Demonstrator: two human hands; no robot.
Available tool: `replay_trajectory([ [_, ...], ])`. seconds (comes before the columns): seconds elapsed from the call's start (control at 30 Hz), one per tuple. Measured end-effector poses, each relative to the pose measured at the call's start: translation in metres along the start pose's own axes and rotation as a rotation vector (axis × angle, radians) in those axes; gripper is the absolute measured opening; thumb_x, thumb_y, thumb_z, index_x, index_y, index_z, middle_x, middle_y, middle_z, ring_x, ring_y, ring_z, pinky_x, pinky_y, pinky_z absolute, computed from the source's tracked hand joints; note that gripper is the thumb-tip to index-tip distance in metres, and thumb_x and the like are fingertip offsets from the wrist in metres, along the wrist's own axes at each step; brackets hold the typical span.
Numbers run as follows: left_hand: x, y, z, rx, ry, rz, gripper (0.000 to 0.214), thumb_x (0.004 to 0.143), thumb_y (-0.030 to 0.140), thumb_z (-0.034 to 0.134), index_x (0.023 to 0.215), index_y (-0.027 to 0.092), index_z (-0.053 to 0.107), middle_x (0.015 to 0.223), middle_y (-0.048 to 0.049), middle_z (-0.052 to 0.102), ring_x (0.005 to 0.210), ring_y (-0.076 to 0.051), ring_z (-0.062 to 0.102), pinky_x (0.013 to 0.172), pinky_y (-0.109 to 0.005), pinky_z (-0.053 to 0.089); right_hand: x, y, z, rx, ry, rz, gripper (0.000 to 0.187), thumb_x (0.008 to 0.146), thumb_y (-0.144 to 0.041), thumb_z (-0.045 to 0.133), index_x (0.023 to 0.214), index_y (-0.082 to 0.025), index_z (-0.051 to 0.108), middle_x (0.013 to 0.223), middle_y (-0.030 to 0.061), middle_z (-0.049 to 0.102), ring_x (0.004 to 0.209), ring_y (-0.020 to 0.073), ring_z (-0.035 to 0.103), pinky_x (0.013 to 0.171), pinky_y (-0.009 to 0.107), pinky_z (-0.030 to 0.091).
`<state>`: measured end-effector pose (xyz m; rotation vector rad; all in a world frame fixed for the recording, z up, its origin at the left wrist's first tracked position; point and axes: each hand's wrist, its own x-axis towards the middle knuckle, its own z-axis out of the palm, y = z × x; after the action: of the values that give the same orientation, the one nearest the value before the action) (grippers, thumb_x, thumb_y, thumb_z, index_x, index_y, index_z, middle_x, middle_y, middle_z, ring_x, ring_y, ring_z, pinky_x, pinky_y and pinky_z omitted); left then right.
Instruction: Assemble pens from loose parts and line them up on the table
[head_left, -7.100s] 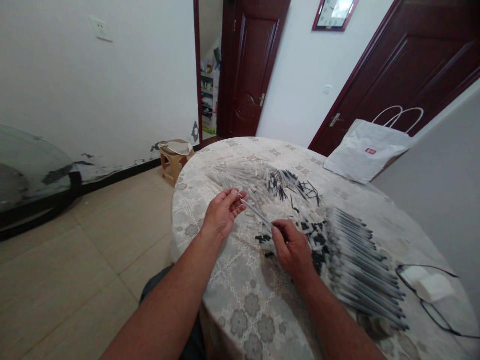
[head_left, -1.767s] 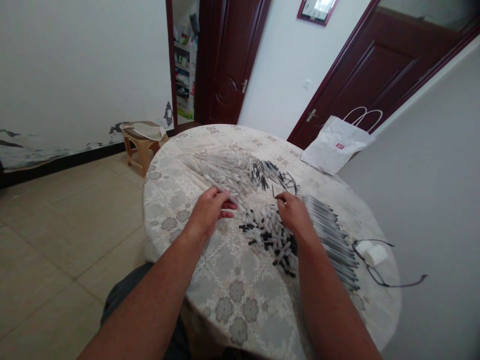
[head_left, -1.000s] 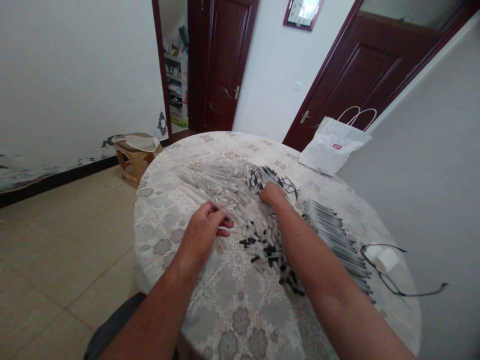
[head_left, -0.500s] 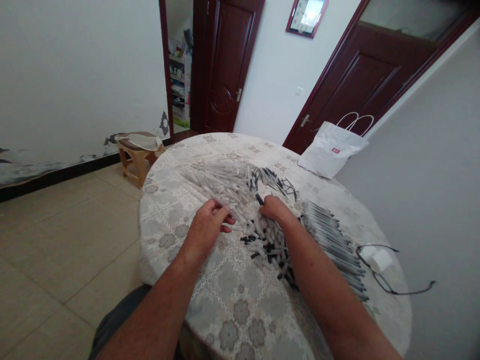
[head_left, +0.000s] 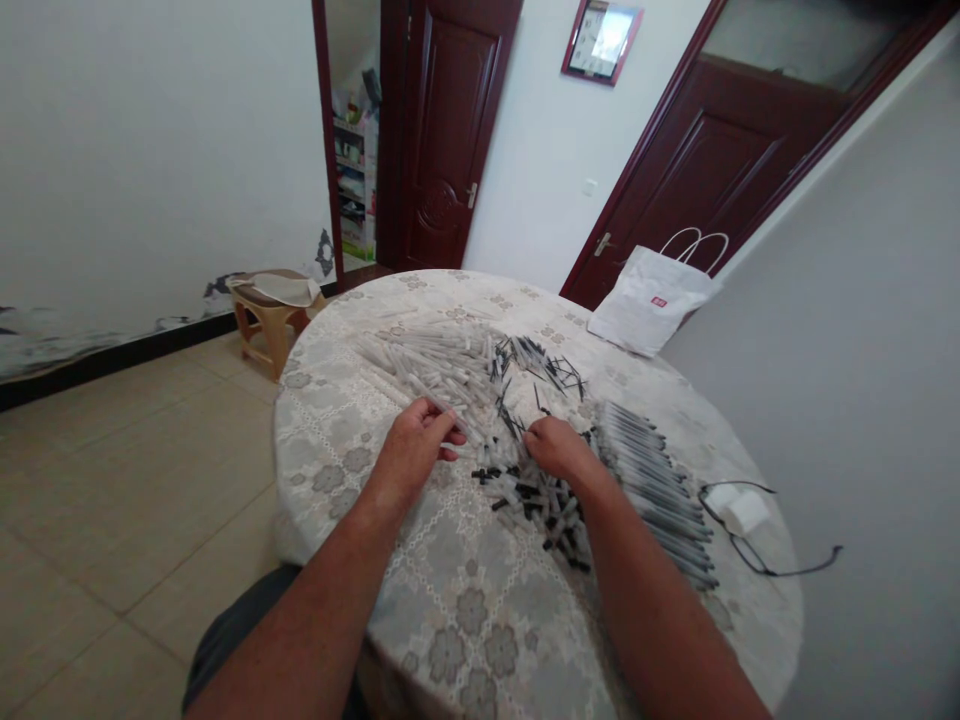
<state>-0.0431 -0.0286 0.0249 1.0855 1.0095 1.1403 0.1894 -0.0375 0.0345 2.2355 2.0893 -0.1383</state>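
My left hand [head_left: 424, 435] is closed in a pinch around a translucent pen barrel [head_left: 444, 408], at the near edge of a heap of similar barrels [head_left: 427, 355]. To its right, my right hand [head_left: 555, 447] has its fingers pressed together over a pile of short clear and black pen pieces [head_left: 551, 505]; whatever is in its fingertips is hidden. Thin black refills [head_left: 551, 362] lie scattered beyond that hand. Beside the right forearm, a row of pens with dark tips [head_left: 656, 490] lies side by side.
A flowered cloth [head_left: 465, 620] covers the round table. Black-framed glasses [head_left: 780, 572] and a white item [head_left: 742, 508] lie at the right edge. A white paper bag [head_left: 649, 300] stands at the back right. A wooden stool [head_left: 274, 325] is on the floor at left.
My right hand has drawn slightly nearer to me, off the dark refills and down to the short pen pieces. The left hand keeps its pinch almost in place. The view has shifted a little.
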Motion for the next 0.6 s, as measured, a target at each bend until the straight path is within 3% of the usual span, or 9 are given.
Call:
replay_trajectory([
  [0.17, 0.001, -0.002, 0.003, -0.004, 0.002, -0.019, 0.025, 0.079, 0.039, 0.069, 0.085, 0.017, 0.060, 0.082, -0.0074, 0.070, 0.076, -0.021, 0.071, 0.056, -0.026, 0.055, -0.017, 0.007, -0.002, 0.011, 0.059, -0.010, 0.038, 0.100, -0.027, 0.042, 0.088, -0.013, 0.076, 0.096, 0.0172, 0.076, 0.093, 0.0223, 0.070, 0.078, 0.026, 0.043],
  [0.4, 0.002, -0.005, 0.009, -0.310, -0.050, -0.144, 0.024, 0.083, 0.035, 0.067, 0.091, 0.020, 0.050, 0.090, -0.0066, 0.071, 0.086, -0.026, 0.075, 0.065, -0.032, 0.060, -0.048, 0.002, 0.005, 0.362, 0.424, -0.127, 0.031, 0.101, -0.031, 0.044, 0.105, -0.020, 0.072, 0.097, 0.0070, 0.076, 0.090, 0.0192, 0.070, 0.082, 0.025, 0.046],
  [0.6, 0.001, -0.005, 0.007, -0.389, -0.060, -0.132, 0.025, 0.082, 0.030, 0.070, 0.090, 0.019, 0.048, 0.090, -0.0084, 0.072, 0.087, -0.025, 0.076, 0.073, -0.035, 0.061, -0.052, -0.014, 0.018, 0.448, 0.466, -0.292, 0.031, 0.100, -0.027, 0.044, 0.104, -0.018, 0.073, 0.092, 0.0077, 0.072, 0.088, 0.0193, 0.067, 0.083, 0.027, 0.047],
])
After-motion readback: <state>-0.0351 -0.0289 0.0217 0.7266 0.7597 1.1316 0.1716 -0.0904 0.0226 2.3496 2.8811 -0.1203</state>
